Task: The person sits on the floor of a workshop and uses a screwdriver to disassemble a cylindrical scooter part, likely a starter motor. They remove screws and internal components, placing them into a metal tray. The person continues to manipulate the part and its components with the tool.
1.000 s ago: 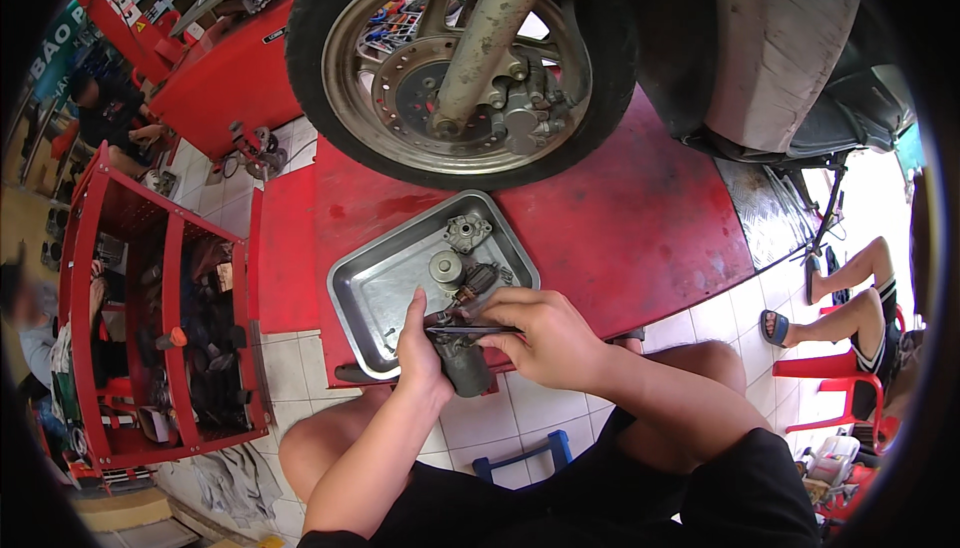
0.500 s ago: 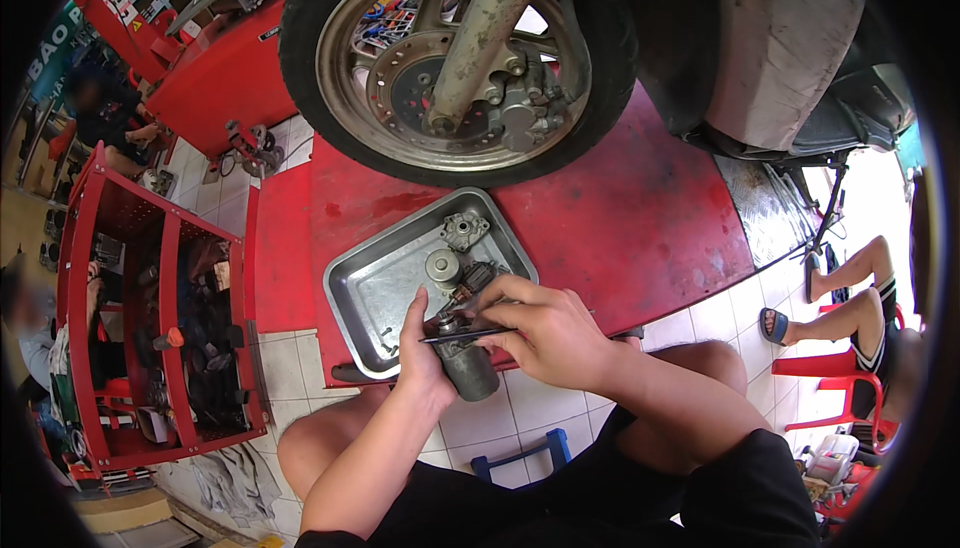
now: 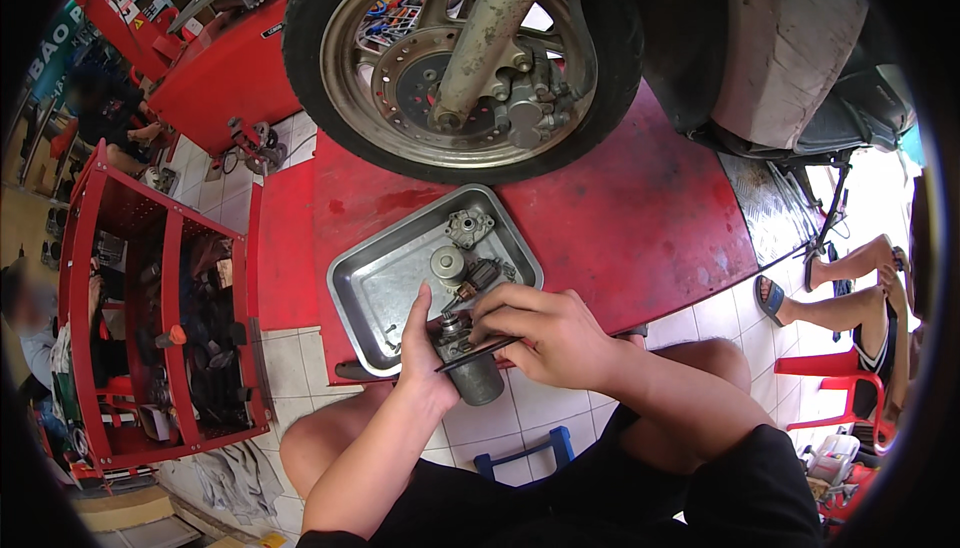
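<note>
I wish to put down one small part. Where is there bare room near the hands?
Widest: the red platform, right of the metal tray and below the front tyre. The tray's left part is mostly bare, above some tiny pieces. Crowded: its right side, with loose parts, and its near edge, by left hand, right hand and metal cylinder.

Wheel (image 3: 425, 88) cropped above, cylinder (image 3: 478, 386) partly hidden

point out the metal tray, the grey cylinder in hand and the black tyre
Metal tray (image 3: 383, 285), head view: bare floor
Grey cylinder (image 3: 480, 383), head view: lower body
Black tyre (image 3: 304, 63), head view: left side
</note>
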Demonstrator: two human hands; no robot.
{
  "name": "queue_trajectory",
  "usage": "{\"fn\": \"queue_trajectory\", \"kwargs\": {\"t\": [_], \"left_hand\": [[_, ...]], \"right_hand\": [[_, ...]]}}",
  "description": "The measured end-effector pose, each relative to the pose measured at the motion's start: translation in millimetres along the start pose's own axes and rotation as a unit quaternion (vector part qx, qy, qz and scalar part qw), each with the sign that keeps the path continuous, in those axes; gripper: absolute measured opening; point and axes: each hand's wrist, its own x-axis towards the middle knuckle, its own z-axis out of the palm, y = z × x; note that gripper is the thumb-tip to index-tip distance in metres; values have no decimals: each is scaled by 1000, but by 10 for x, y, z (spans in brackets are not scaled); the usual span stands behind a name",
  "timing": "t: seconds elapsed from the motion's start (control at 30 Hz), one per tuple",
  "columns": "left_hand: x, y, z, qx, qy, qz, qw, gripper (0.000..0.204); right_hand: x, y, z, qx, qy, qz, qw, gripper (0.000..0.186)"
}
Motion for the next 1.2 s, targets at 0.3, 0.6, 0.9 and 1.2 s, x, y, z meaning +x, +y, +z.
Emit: {"fn": "queue_trajectory", "kwargs": {"t": [0.3,0.6,0.9,1.2], "left_hand": [[-9,7,-13,18,10,3,1000,82],[31,-19,-73,43,9,18,999,81],[-11,0,-2,52,15,13,998,79],[-21,-10,-27,63,38,11,997,78]], "right_hand": [[24,-33,20,19,6,10,1000,23],[-9,-8,26,-7,6,19,1000,28],[-22,-12,32,6,15,1,1000,32],[-26,-24,25,-34,16,1,999,36]]}}
